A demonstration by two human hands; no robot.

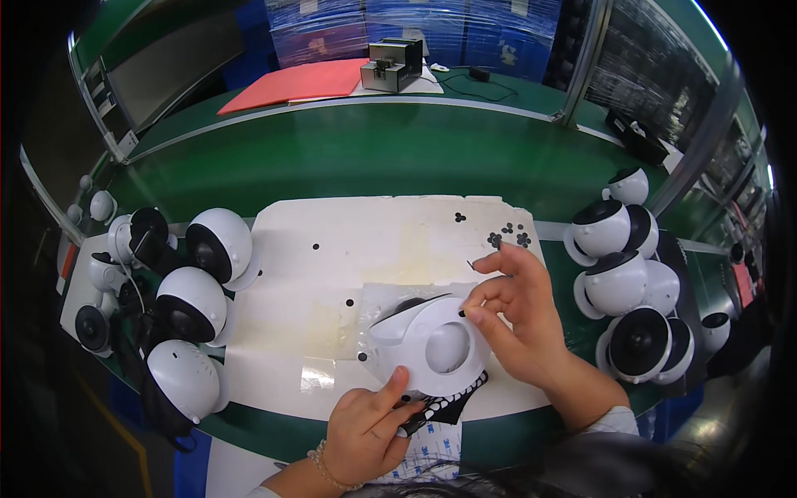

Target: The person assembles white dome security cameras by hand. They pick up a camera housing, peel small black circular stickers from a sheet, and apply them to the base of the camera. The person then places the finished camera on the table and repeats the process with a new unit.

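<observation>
In front of me a white round-bodied camera (388, 330) lies on its side, its ring-shaped base (425, 369) facing up. My left hand (363, 436) holds the base's lower left edge, with one finger extended onto it. My right hand (519, 319) pinches a small black round pad (462, 314) at the upper right rim of the base. Under the camera lies a clear plastic bag (378, 297). A black sheet with rows of pale round spots (452, 408) sits below the base, partly hidden by it and near my left fingers.
White-and-black cameras (220, 245) crowd the left side, and more cameras (616, 282) are grouped on the right. Several black pads (496, 240) are scattered on the pale board (286, 290). A metal block-like device (392, 66) and a red sheet (299, 80) rest on the back shelf.
</observation>
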